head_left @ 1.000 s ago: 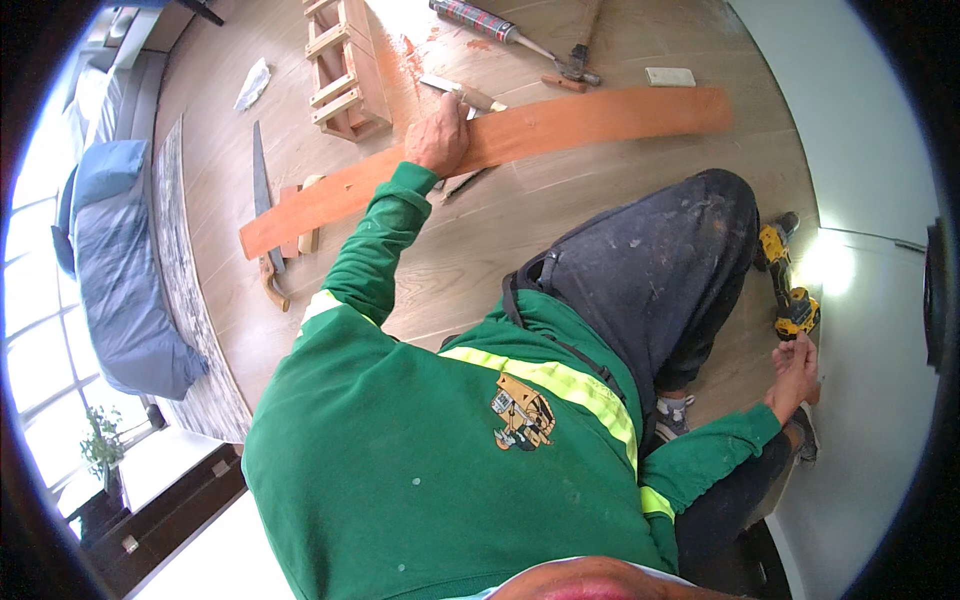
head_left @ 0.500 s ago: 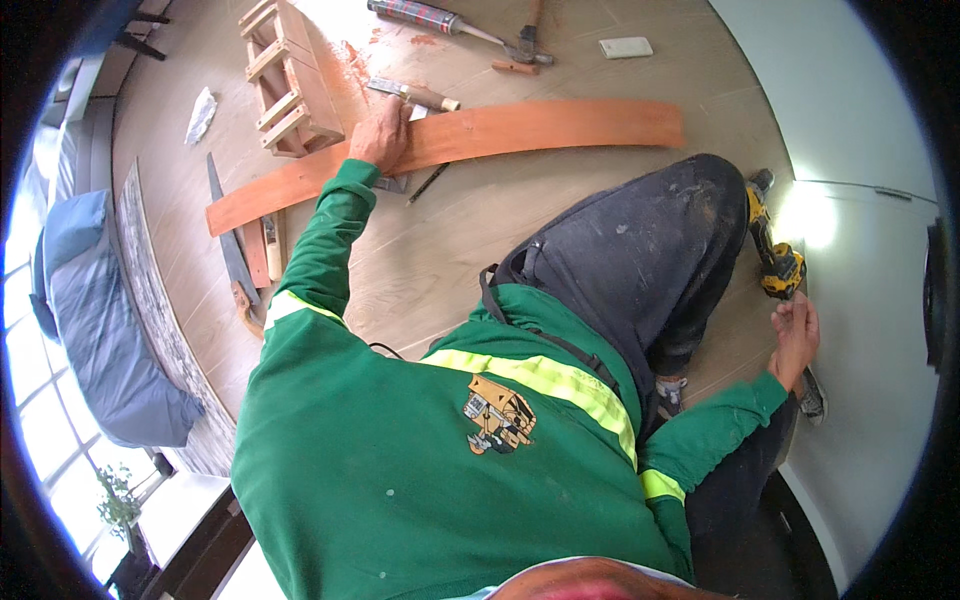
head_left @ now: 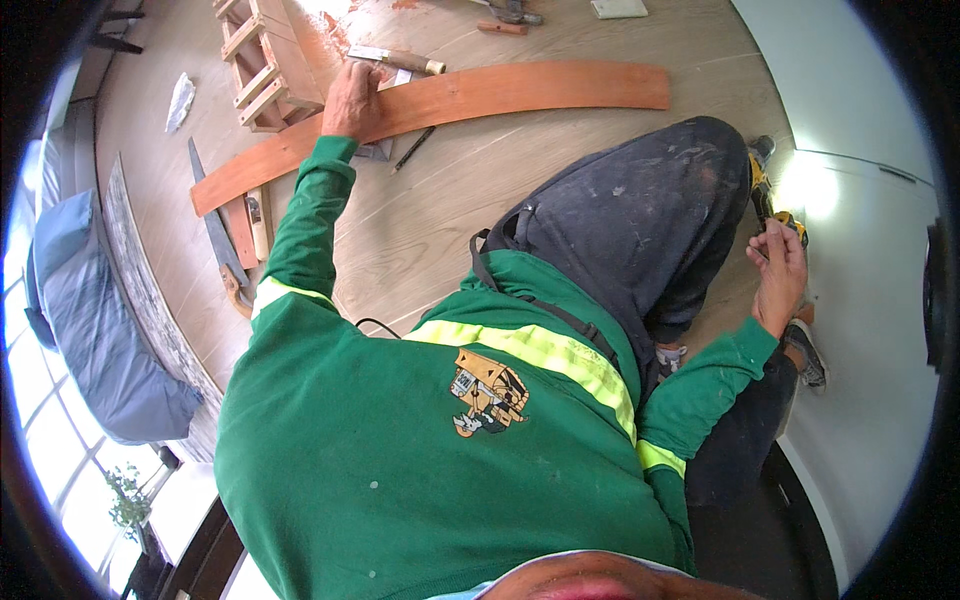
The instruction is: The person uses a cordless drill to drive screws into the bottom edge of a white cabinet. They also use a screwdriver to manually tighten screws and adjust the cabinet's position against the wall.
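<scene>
A long reddish-brown wooden board [head_left: 520, 92] lies across the floor in front of me. My left hand [head_left: 350, 103] is closed over the board's left half, some of its fingers hidden. Just past that hand lies a chisel [head_left: 420, 63] with a wooden handle. A dark pencil [head_left: 413, 148] and part of a flat metal piece [head_left: 376, 151] show at the board's near edge. On my right, my right hand [head_left: 780, 272] holds its fingertips pinched together; anything between them is too small to make out. Behind those fingers stands a yellow and black power drill [head_left: 793, 226], partly covered.
A slatted wooden frame [head_left: 268, 65] stands beyond the board's left part. Near its left end lie a handsaw [head_left: 212, 222] and wood pieces [head_left: 259, 222]. A hammer [head_left: 515, 13], a short reddish stick [head_left: 502, 28] and a white box [head_left: 620, 8] are farther off. A pale wall [head_left: 870, 270] rises at right.
My right hand has moved up and slightly left, now overlapping the drill. The left hand keeps its hold on the board. The whole view has shifted, so the floor things appear higher.
</scene>
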Demonstrator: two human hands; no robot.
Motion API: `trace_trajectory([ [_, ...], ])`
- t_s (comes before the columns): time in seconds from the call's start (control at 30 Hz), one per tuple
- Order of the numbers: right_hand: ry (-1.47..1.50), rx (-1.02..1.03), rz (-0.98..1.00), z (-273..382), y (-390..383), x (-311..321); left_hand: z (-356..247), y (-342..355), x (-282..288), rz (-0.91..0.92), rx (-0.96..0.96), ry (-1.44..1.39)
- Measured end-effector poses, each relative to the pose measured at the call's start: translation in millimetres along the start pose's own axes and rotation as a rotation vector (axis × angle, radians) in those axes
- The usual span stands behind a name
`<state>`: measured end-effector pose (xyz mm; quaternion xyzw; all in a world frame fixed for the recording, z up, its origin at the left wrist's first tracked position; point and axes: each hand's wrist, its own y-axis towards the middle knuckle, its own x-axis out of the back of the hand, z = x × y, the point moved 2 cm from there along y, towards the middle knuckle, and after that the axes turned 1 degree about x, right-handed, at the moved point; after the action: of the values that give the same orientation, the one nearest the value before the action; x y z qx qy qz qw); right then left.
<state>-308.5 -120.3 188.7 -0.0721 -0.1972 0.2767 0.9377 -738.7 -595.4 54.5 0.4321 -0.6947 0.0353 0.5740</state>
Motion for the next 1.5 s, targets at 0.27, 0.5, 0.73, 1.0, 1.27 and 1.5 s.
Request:
trace_trajectory([
  [0.27, 0.105, 0.073, 0.207, 26.1, 6.0, -63.0, -88.8, -78.3, 4.0, 0.135, 0.204, -0.123],
  [0.5, -0.017, 0.162, 0.362, 48.3, 6.5, -74.3, -98.0, -100.0, -10.7, 0.086, 0.231, 0.218],
  [0.73, 0.031, 0.071, 0.385, 32.1, -4.8, -84.6, -97.7, -109.7, -13.3, 0.157, 0.202, 0.043],
  [1.0, -0.013, 0.209, 0.530, 35.1, -24.6, -125.1, -109.8, -125.0, -24.9, 0.295, 0.203, -0.190],
  [1.27, -0.184, 0.436, 0.673, 23.8, -65.6, -190.4, -154.8, -92.8, -34.3, 0.429, 0.969, -1.252],
  [1.5, 0.381, 0.132, 0.774, 7.2, -75.0, -207.4, -268.0, -10.5, 9.5, 0.650, 0.885, -1.500],
])
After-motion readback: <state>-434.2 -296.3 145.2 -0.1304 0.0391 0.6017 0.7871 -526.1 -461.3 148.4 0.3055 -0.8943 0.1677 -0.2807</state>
